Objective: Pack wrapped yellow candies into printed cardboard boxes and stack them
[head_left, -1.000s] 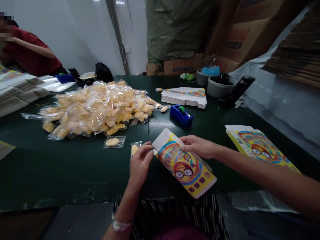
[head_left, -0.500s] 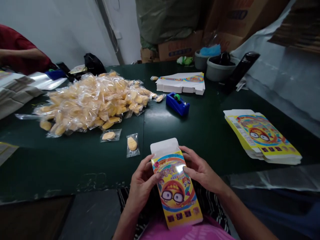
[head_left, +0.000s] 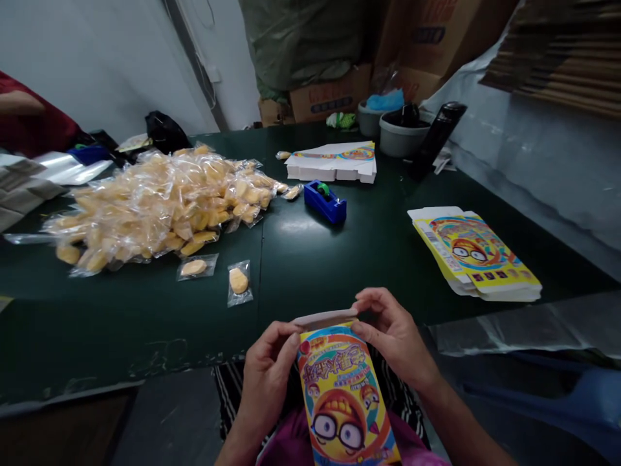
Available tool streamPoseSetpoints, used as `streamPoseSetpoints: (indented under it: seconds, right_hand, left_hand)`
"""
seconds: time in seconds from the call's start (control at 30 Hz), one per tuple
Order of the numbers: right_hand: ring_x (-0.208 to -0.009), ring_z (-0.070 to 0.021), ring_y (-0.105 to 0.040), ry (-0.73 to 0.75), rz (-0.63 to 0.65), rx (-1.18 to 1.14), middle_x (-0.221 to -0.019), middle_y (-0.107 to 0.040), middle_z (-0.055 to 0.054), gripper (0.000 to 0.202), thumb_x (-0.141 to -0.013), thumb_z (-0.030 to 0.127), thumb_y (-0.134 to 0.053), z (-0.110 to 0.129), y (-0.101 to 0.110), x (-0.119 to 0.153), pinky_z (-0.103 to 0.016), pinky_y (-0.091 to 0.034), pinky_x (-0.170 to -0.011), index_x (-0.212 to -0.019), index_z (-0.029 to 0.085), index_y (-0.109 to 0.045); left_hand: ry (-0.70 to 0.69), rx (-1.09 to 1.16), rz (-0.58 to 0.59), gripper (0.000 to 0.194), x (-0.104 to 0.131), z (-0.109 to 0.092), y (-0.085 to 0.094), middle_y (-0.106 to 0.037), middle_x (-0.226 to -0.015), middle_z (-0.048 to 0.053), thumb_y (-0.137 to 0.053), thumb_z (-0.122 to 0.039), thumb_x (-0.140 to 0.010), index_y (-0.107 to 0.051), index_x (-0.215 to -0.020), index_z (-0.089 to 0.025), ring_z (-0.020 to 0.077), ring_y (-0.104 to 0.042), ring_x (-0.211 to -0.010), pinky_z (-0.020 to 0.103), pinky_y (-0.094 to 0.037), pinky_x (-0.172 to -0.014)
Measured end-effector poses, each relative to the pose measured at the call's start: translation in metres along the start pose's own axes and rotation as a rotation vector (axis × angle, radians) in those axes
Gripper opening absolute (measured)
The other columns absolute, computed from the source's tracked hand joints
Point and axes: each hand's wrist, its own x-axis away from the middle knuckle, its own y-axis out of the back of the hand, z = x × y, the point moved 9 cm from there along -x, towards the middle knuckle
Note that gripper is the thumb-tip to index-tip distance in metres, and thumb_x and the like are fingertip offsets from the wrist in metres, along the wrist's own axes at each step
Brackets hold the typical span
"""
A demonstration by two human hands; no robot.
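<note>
Over my lap, both hands hold a yellow cartoon-printed cardboard box (head_left: 339, 401) by its upper end. My left hand (head_left: 272, 369) grips its upper left corner, thumb pressed on the edge. My right hand (head_left: 392, 336) pinches the upper right corner, fingers at the end of the white flap (head_left: 325, 318), which is bent partway over the opening. On the table beyond lie two wrapped yellow pieces (head_left: 239, 281), apart from a large pile of similar clear-wrapped pieces (head_left: 160, 200) at the left. The box's inside is hidden.
A blue tape dispenser (head_left: 325, 202) sits mid-table, before a stack of white flat cartons (head_left: 332, 165). More yellow flat boxes (head_left: 478, 255) are stacked at the right. Grey tubs (head_left: 402, 133) stand at the back. A person's red sleeve (head_left: 36, 123) shows at far left.
The white flap, upright before, is now bent toward the opening. Both hands have moved up to the box's top corners, and the box sits lower in view. The whole view has shifted right.
</note>
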Motion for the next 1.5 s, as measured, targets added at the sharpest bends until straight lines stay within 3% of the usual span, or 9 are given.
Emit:
streamPoseSetpoints:
  seconds: [0.1, 0.23, 0.4, 0.53, 0.67, 0.9, 1.03, 1.17, 1.5]
  right_hand:
    - [-0.078, -0.0175, -0.061, 0.046, 0.048, -0.017, -0.085, -0.063, -0.002, 0.019, -0.078, 0.039, -0.075, 0.002, 0.002, 0.003, -0.025, -0.052, -0.065, -0.083, 0.023, -0.067]
    - [-0.089, -0.0205, -0.064, 0.009, 0.082, -0.107, -0.094, -0.068, -0.006, 0.025, -0.079, 0.046, -0.074, -0.002, 0.004, 0.009, -0.030, -0.052, -0.076, -0.077, 0.022, -0.071]
    - [-0.089, -0.0196, -0.064, -0.103, 0.164, -0.128, -0.093, -0.068, -0.006, 0.020, -0.077, 0.036, -0.075, -0.007, -0.004, 0.013, -0.032, -0.052, -0.077, -0.070, 0.020, -0.065]
    - [-0.079, -0.0164, -0.062, -0.134, 0.187, -0.122, -0.087, -0.066, -0.003, 0.015, -0.073, 0.028, -0.072, 0.000, -0.008, 0.007, -0.028, -0.050, -0.068, -0.074, 0.020, -0.060]
    - [-0.065, -0.0136, -0.056, -0.192, 0.148, -0.058, -0.074, -0.063, 0.000, 0.012, -0.074, 0.030, -0.066, 0.001, -0.003, -0.002, -0.025, -0.045, -0.060, -0.076, 0.019, -0.062]
    - [-0.076, -0.0175, -0.065, -0.120, 0.058, -0.008, -0.081, -0.070, -0.004, 0.012, -0.072, 0.026, -0.068, 0.001, 0.020, 0.012, -0.029, -0.052, -0.069, -0.065, 0.019, -0.063]
    - [-0.085, -0.0207, -0.071, -0.127, -0.028, -0.018, -0.090, -0.075, -0.007, 0.013, -0.078, 0.033, -0.073, -0.003, 0.030, 0.030, -0.032, -0.057, -0.074, -0.076, 0.020, -0.071]
    - [-0.095, -0.0245, -0.072, -0.113, -0.082, -0.023, -0.101, -0.077, -0.009, 0.015, -0.078, 0.035, -0.075, -0.004, 0.026, 0.044, -0.035, -0.061, -0.080, -0.087, 0.023, -0.075]
    - [-0.106, -0.0245, -0.069, -0.144, 0.013, -0.219, -0.115, -0.072, -0.008, 0.024, -0.074, 0.032, -0.082, -0.008, 0.007, 0.043, -0.038, -0.057, -0.092, -0.095, 0.024, -0.073]
  left_hand:
    - [0.031, 0.037, 0.033, 0.028, 0.004, -0.002, -0.003, -0.076, -0.090, 0.005, -0.074, -0.046, -0.077, -0.068, -0.092, -0.023, 0.0223, -0.071, -0.085, 0.029, -0.057, -0.073]
    - [0.038, -0.041, 0.128, 0.026, 0.010, -0.003, -0.008, -0.074, -0.110, 0.011, -0.068, -0.046, -0.083, -0.074, -0.084, -0.020, 0.0276, -0.066, -0.107, 0.033, -0.053, -0.089]
    - [0.124, 0.051, 0.091, 0.027, 0.007, 0.004, -0.014, -0.074, -0.091, 0.008, -0.077, -0.039, -0.073, -0.063, -0.063, -0.019, 0.0226, -0.068, -0.084, 0.029, -0.055, -0.072]
    - [0.142, 0.106, 0.177, 0.020, -0.004, -0.002, -0.030, -0.072, -0.083, 0.003, -0.081, -0.028, -0.066, -0.063, -0.069, -0.020, 0.0164, -0.065, -0.073, 0.023, -0.053, -0.063]
    - [0.116, 0.073, 0.218, 0.015, -0.015, -0.014, -0.037, -0.069, -0.072, 0.000, -0.079, -0.027, -0.067, -0.066, -0.067, -0.019, 0.0115, -0.058, -0.062, 0.019, -0.047, -0.056]
    - [0.092, -0.056, 0.269, 0.017, -0.008, -0.013, -0.050, -0.076, -0.080, 0.006, -0.076, -0.036, -0.072, -0.075, -0.069, -0.020, 0.0189, -0.066, -0.071, 0.026, -0.053, -0.061]
    - [0.051, -0.074, 0.189, 0.024, 0.008, -0.006, -0.042, -0.078, -0.097, 0.006, -0.075, -0.037, -0.074, -0.079, -0.093, -0.024, 0.0221, -0.071, -0.084, 0.027, -0.057, -0.070]
    - [0.053, -0.012, 0.055, 0.024, 0.016, 0.001, -0.028, -0.078, -0.103, 0.005, -0.076, -0.035, -0.073, -0.078, -0.093, -0.023, 0.0217, -0.072, -0.088, 0.026, -0.059, -0.074]
    - [0.008, -0.097, 0.187, 0.016, 0.008, 0.000, -0.014, -0.077, -0.099, 0.007, -0.074, -0.037, -0.077, -0.076, -0.075, -0.021, 0.0215, -0.071, -0.092, 0.025, -0.057, -0.078]
